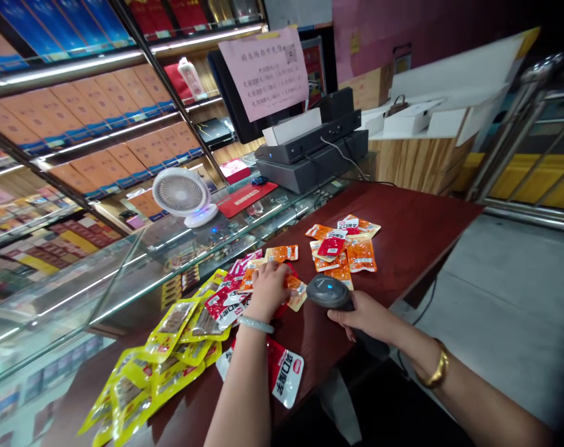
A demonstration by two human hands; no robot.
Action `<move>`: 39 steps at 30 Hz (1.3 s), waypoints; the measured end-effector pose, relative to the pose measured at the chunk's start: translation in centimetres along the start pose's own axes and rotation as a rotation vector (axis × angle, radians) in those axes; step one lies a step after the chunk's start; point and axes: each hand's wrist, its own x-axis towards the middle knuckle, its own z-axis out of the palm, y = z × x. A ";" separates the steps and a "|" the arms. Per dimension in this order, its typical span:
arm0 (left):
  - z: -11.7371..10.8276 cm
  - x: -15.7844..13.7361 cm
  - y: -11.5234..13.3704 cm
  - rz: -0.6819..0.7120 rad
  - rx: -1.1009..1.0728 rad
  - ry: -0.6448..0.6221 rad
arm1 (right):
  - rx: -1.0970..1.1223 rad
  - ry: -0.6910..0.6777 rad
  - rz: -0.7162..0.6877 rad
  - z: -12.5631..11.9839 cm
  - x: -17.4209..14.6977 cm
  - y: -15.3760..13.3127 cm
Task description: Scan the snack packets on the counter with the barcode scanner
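Dark reddish-brown and smooth, the tabletop (417, 217) in front of me is scattered with glossy foil packets. On its near left, yellow-edged pouches (170, 329) lie fanned over one another, flat and slick, with clear windows showing something brown and stick-like inside. Beside them, red-and-white sachets (225, 304) overlap, their plastic crinkled and catching the light. The person's left hand (269, 282) rests over this heap, fingers bent down onto orange packets (295, 290); from where I stand I cannot tell whether the fingertips pinch one or merely press on it. A pale, milky-green bangle (255, 324), round and polished, circles that wrist.

The right hand (363, 316) is wrapped around the handle of a dark grey scanner (329, 290), a rounded, matte-looking head with a small blue light on top, held just right of the left hand. A broad gold cuff (436, 365) shines on the right forearm. Beyond the scanner sits a separate loose pile (361, 254), mostly crumpled orange sachets with a few red-and-white ones on top. Nearer the person, a red-and-silver pouch (287, 372) lies partly behind the left forearm.

Alongside the table runs a glass counter (118, 304) with hard, straight edges, and on it stands a round, ribbed white fan (182, 191).
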 end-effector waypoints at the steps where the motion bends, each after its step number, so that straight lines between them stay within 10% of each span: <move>1: 0.1 0.0 0.0 -0.004 -0.003 0.037 | 0.003 0.004 0.004 0.0 0.0 0.0; 11: 0.4 0.5 -0.4 0.032 -0.339 0.287 | 0.012 0.029 0.003 0.3 0.0 0.4; 23: 1.3 0.8 -0.2 0.103 -0.550 0.215 | -0.010 0.110 -0.020 0.1 0.1 1.4; 39: 1.8 0.8 0.5 -0.167 -0.832 0.208 | 0.150 0.067 0.010 0.1 0.8 0.3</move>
